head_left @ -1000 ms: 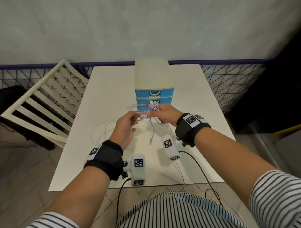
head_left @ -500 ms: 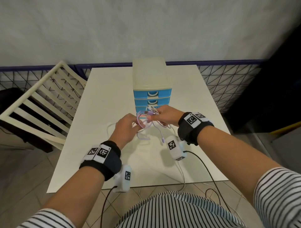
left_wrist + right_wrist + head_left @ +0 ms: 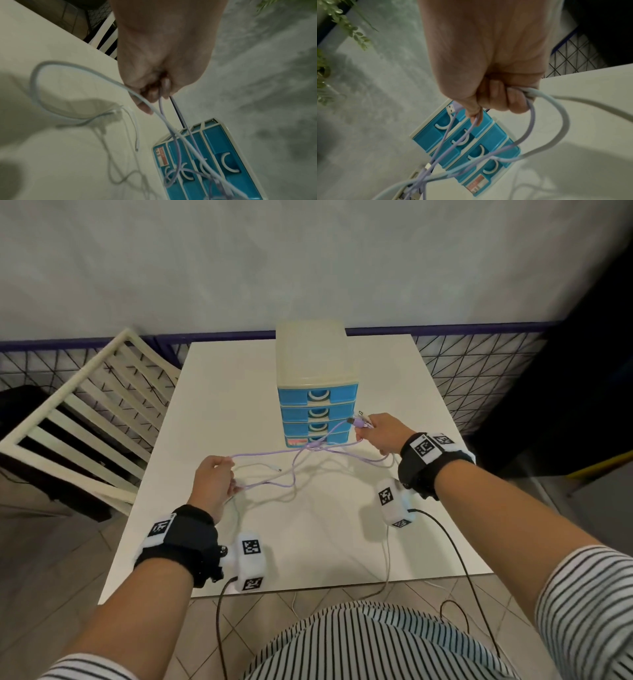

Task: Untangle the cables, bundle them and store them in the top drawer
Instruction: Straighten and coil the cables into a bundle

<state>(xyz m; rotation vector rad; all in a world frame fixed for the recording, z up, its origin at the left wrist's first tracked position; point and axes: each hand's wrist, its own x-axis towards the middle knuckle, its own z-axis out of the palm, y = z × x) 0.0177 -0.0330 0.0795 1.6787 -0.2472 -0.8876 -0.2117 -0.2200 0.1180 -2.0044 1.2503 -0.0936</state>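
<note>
Purple cables (image 3: 274, 454) and a white cable (image 3: 260, 465) stretch in a loose tangle between my two hands above the white table (image 3: 325, 542). My left hand (image 3: 214, 482) grips their strands (image 3: 161, 108) at the left. My right hand (image 3: 378, 433) grips the other ends, with a purple USB plug (image 3: 356, 422) and a white plug sticking out (image 3: 451, 109). A loop of white cable (image 3: 556, 128) hangs below that fist. The small drawer unit (image 3: 317, 392) with blue drawer fronts stands behind the cables; its top drawer (image 3: 318, 395) is closed.
A white slatted chair (image 3: 78, 412) stands left of the table. A dark wire fence (image 3: 472, 378) runs behind the table. Black and white leads from my wrist cameras hang over the near table edge (image 3: 387, 570). A leafy plant (image 3: 342, 24) shows in the right wrist view.
My hands were close together in front of the drawer unit; they have pulled apart, left hand toward the left and nearer, right hand to the right, drawing the cables out between them.
</note>
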